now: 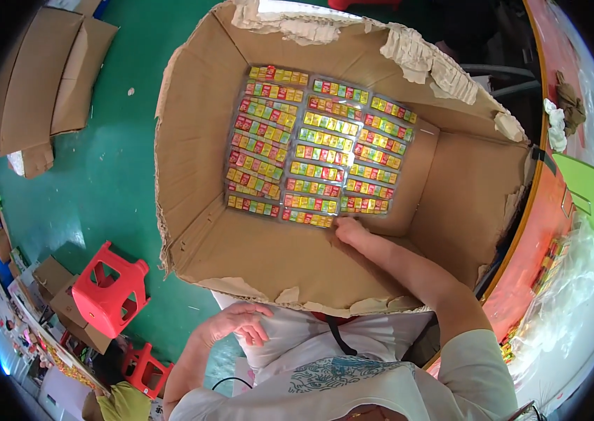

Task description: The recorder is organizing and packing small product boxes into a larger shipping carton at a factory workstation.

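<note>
A large open cardboard box [255,256] with torn, ragged rims stands in front of me. On its bottom lie three long clear plastic trays side by side, filled with rows of small red, yellow and green packets [321,156]. My right hand [350,230] reaches down into the box, its fingers curled at the near edge of the trays, between the middle and right ones. Its fingertips are hidden, so what they grip does not show. Outside the box, by its near left rim, my left hand [239,324] hovers over my lap, fingers loosely bent and apart, holding nothing.
Close on the right runs an orange-edged table [525,263] with crumpled clear plastic [564,302] and a green sheet [585,184]. Red plastic stools [109,289] stand on the green floor to the left. Folded cardboard [48,81] lies at the far left.
</note>
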`<state>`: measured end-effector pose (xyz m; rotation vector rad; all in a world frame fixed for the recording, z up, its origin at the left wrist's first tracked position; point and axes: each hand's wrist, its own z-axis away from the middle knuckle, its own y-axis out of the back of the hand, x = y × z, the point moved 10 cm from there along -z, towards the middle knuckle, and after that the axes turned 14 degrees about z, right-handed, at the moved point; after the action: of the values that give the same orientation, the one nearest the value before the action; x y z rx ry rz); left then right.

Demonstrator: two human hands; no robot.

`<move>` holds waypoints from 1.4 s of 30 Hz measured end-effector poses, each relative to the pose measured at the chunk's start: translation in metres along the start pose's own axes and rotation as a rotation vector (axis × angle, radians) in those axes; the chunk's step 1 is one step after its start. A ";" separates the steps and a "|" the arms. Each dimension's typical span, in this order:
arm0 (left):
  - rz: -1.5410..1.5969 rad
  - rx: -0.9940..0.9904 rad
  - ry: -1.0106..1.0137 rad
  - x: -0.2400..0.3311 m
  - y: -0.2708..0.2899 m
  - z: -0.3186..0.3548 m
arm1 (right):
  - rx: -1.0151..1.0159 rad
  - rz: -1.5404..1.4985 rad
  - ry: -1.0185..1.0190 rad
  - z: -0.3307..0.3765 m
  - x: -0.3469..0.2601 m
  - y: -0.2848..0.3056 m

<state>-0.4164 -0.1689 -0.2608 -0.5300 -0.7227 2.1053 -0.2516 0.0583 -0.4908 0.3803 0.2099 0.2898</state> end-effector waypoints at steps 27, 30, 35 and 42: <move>-0.020 -0.045 -0.060 -0.004 -0.006 -0.010 | -0.133 -0.478 -0.388 0.046 0.154 0.033; -0.016 -0.087 -0.076 -0.006 -0.007 -0.016 | -0.022 -0.118 -0.208 0.025 0.170 0.039; 0.012 -0.027 -0.091 -0.013 0.005 -0.002 | 0.242 0.588 0.089 0.062 0.091 0.073; 0.005 -0.050 -0.062 -0.005 0.004 -0.002 | 0.125 0.576 0.122 0.066 0.076 0.072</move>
<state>-0.4144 -0.1747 -0.2645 -0.4959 -0.8125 2.1209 -0.1812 0.1243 -0.4140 0.5442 0.2364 0.8714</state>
